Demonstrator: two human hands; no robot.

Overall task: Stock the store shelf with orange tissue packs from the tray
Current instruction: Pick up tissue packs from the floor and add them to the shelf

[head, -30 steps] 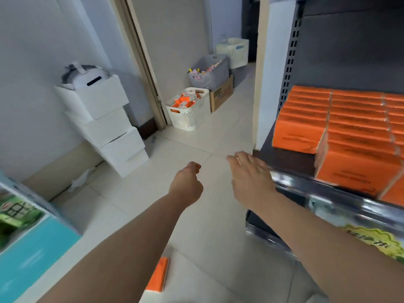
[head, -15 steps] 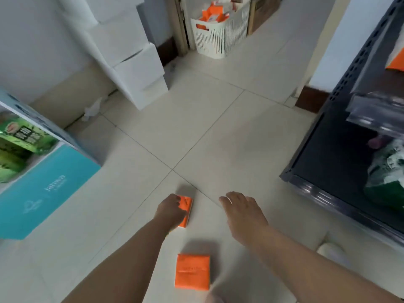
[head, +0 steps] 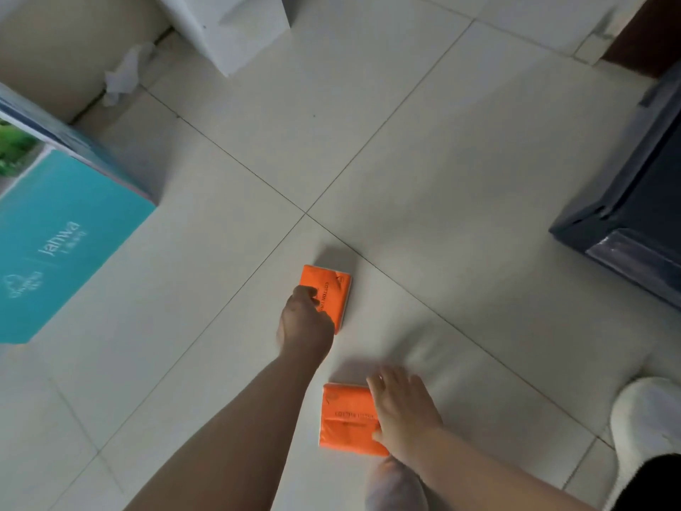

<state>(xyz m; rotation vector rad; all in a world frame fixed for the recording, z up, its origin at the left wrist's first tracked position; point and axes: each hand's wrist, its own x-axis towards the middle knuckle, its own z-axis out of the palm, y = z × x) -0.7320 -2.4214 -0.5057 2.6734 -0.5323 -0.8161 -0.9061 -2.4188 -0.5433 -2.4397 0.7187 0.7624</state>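
Observation:
Two orange tissue packs lie on the pale tiled floor. My left hand is closed around the near end of the far orange tissue pack, which is slightly tilted. My right hand rests on the right edge of the near orange tissue pack, fingers curled over it and thumb at its lower side. The dark store shelf shows only its bottom corner at the right edge. No tray is in view.
A teal cardboard box stands on the left. A white box and a crumpled white paper lie near the wall at the top. A white shoe is at the lower right.
The view has tipped down from the shelf to the floor. My left hand has closed on the far pack, and my right hand has dropped onto the near pack.

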